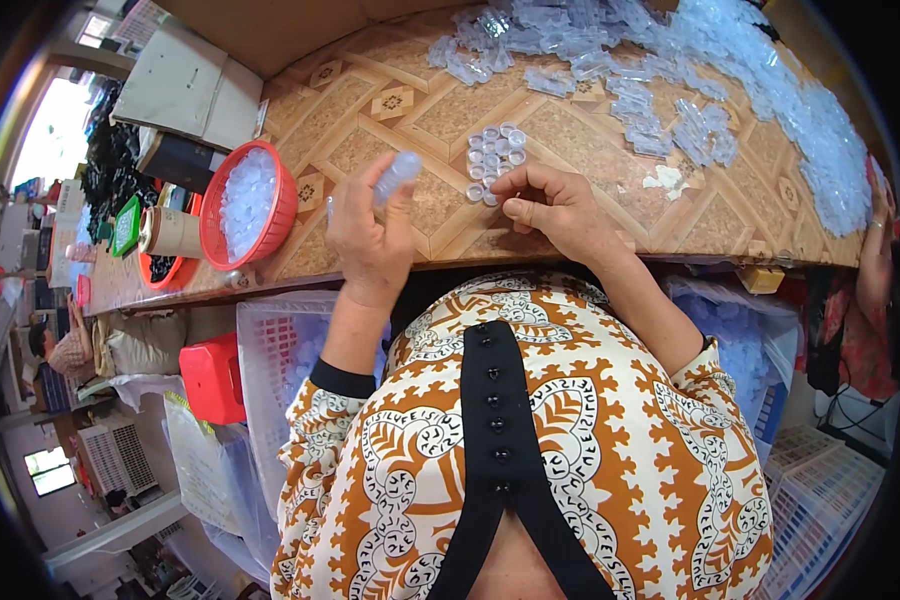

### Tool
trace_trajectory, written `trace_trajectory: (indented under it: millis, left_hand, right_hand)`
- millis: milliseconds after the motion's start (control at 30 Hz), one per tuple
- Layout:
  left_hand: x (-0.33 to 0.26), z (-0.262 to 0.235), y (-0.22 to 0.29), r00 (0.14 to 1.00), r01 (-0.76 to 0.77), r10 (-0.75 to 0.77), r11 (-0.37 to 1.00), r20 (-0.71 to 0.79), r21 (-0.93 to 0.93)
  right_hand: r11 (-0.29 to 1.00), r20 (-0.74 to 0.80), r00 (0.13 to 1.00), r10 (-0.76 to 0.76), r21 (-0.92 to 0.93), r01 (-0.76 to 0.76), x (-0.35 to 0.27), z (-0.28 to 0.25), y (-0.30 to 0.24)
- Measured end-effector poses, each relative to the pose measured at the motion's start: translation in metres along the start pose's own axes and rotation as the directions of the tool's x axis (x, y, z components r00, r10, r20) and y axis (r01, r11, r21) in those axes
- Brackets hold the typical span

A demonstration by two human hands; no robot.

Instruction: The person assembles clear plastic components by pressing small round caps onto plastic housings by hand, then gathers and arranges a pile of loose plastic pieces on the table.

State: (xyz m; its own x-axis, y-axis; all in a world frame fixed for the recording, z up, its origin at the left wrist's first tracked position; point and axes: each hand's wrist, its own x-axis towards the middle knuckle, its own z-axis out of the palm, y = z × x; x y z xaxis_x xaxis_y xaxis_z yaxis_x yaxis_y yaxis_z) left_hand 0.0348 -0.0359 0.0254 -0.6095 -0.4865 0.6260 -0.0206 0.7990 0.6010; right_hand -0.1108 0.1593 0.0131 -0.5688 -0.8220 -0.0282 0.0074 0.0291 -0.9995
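My left hand is raised above the table, its fingers closed around several small translucent plastic caps. On the tabletop, just right of it, similar round clear caps stand close together in rows. My right hand is at the near right edge of this group. Its thumb and forefinger are curled toward each other in a pinch beside the nearest caps. Whatever may be between those fingertips is too small to make out. A red plastic basket full of loose translucent pieces stands left of my left hand.
Clear plastic pieces lie scattered across the far table, merging into a large heap at right. Another person's arm is beside that heap. A cardboard roll and a white box stand at left. Crates sit below the table edge.
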Motion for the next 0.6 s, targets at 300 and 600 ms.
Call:
trace_trajectory:
  millis: [300,600]
  left_hand:
    - [-0.027,-0.040,-0.056,0.983,-0.136,0.059,0.870,0.173,0.474]
    - [-0.206,-0.165,-0.082,0.853,0.317,-0.499,0.261,-0.153,0.912]
  right_hand:
    - [0.987,0.024,0.993,-0.113,-0.112,0.115,-0.003,0.004,-0.005]
    - [0.956,0.039,0.980,-0.196,-0.214,0.199,-0.008,0.001,-0.011]
